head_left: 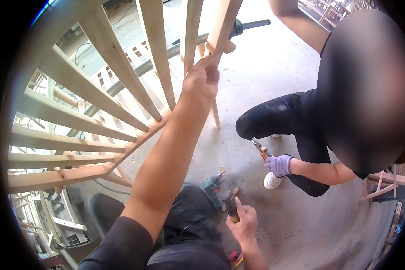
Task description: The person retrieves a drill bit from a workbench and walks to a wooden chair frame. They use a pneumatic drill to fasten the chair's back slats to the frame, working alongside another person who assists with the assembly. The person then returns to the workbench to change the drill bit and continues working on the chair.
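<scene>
My left hand (203,77) reaches up and is closed around an upright post at the end of a pale wooden slatted frame (137,146). Several flat slats fan out from the frame's curved rail. In my right hand (245,225), low in the view, is a dark hand tool with a yellowish grip (231,209); its exact kind is unclear. A green cordless drill (210,186) lies on the floor beside my knee. A long metal bar clamp (144,68) runs behind the slats, its dark green end (252,25) sticking out past the post.
A co-worker crouches on the right; their gloved hand (280,165) holds an orange-handled plier-like tool (261,148). More wooden frames stand behind the slats. A grey vented crate (69,220) is at lower left, and a red and yellow object (234,258) lies near my right forearm.
</scene>
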`<state>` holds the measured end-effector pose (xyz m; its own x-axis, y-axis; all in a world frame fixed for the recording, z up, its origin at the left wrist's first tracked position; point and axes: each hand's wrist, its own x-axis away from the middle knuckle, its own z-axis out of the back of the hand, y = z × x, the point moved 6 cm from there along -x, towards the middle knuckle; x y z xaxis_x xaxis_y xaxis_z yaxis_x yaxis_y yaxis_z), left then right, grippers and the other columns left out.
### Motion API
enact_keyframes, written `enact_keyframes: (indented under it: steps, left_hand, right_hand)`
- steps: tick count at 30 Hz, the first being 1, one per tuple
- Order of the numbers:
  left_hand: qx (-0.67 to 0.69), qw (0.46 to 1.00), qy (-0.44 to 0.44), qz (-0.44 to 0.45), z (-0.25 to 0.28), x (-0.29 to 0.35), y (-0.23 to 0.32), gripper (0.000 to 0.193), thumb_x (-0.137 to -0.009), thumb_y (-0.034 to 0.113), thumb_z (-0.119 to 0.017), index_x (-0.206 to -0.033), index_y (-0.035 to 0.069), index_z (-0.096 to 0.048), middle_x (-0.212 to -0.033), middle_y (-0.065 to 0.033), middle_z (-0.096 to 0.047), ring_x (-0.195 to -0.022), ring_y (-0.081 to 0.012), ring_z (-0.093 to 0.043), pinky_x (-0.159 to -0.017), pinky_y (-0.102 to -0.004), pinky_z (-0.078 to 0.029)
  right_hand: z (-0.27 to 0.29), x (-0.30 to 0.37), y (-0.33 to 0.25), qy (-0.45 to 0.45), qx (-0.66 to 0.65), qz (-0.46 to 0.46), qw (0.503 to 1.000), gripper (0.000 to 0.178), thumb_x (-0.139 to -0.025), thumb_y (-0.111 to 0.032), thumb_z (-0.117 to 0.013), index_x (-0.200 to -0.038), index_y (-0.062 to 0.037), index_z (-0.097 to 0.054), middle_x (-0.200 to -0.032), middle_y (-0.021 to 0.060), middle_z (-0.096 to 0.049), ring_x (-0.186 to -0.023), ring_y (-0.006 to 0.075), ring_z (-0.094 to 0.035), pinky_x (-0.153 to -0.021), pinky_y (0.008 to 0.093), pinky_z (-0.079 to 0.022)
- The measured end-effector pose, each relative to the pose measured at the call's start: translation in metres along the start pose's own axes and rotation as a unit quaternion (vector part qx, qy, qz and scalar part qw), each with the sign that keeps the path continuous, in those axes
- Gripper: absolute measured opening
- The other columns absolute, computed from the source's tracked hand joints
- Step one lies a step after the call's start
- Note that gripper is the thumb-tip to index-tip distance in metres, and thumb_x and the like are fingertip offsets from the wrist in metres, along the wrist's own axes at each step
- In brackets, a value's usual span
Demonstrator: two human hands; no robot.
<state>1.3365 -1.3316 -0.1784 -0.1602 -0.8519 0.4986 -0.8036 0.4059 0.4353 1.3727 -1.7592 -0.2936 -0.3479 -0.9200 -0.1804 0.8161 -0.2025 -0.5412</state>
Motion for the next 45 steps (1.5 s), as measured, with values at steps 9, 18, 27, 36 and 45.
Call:
enact_keyframes:
  steps: [9,18,27,36,45]
  left_hand:
    - [0.144,0.989,-0.014,-0.038,-0.001,-0.019,-0.007,0.007,-0.097,-0.001,-0.071,-0.105,-0.003,-0.070,-0.100,-0.0084,-0.068,-0.090,-0.0195,-0.069,-0.073,-0.0242,-0.058]
    - [0.125,0.989,-0.067,-0.031,-0.006,-0.015,-0.004,0.013,-0.096,-0.003,-0.071,-0.108,0.000,-0.067,-0.100,-0.0084,-0.070,-0.092,-0.0177,-0.070,-0.081,-0.0259,-0.063]
    - [0.137,0.986,-0.084,-0.047,0.000,-0.024,-0.006,0.010,-0.098,-0.003,-0.068,-0.108,0.000,-0.067,-0.101,-0.0105,-0.071,-0.093,-0.0198,-0.071,-0.083,-0.0275,-0.064]
    - [0.136,0.988,-0.054,-0.037,-0.003,-0.027,-0.007,0.008,-0.099,-0.003,-0.067,-0.106,-0.004,-0.066,-0.102,-0.0107,-0.069,-0.093,-0.0201,-0.070,-0.084,-0.0270,-0.064]
    - [0.127,0.990,-0.035,-0.053,0.002,-0.023,-0.011,0.007,-0.099,0.000,-0.067,-0.105,-0.005,-0.067,-0.104,-0.0110,-0.069,-0.098,-0.0210,-0.070,-0.087,-0.0282,-0.064]
  right_hand:
    - [-0.015,0.076,0.021,-0.061,-0.032,-0.097,0.993,0.078,-0.066,-0.014,-0.080,-0.142,-0.0097,-0.064,-0.086,0.0099,-0.066,-0.082,0.0341,-0.065,-0.078,0.0468,-0.051]
    - [-0.025,0.074,0.015,-0.069,-0.053,-0.105,0.991,0.075,-0.066,-0.015,-0.080,-0.140,-0.0093,-0.064,-0.086,0.0103,-0.067,-0.081,0.0344,-0.064,-0.076,0.0475,-0.051]
    - [-0.027,0.083,0.022,-0.068,-0.045,-0.115,0.990,0.078,-0.066,-0.015,-0.080,-0.142,-0.0071,-0.063,-0.084,0.0133,-0.064,-0.080,0.0358,-0.064,-0.075,0.0476,-0.051]
    - [-0.028,0.083,0.022,-0.059,-0.047,-0.123,0.990,0.079,-0.066,-0.015,-0.080,-0.142,-0.0063,-0.063,-0.082,0.0139,-0.063,-0.078,0.0356,-0.063,-0.074,0.0469,-0.051]
    - [-0.029,0.089,0.024,-0.062,-0.069,-0.143,0.985,0.075,-0.068,-0.018,-0.079,-0.141,-0.0085,-0.064,-0.086,0.0155,-0.065,-0.082,0.0378,-0.064,-0.075,0.0485,-0.051]
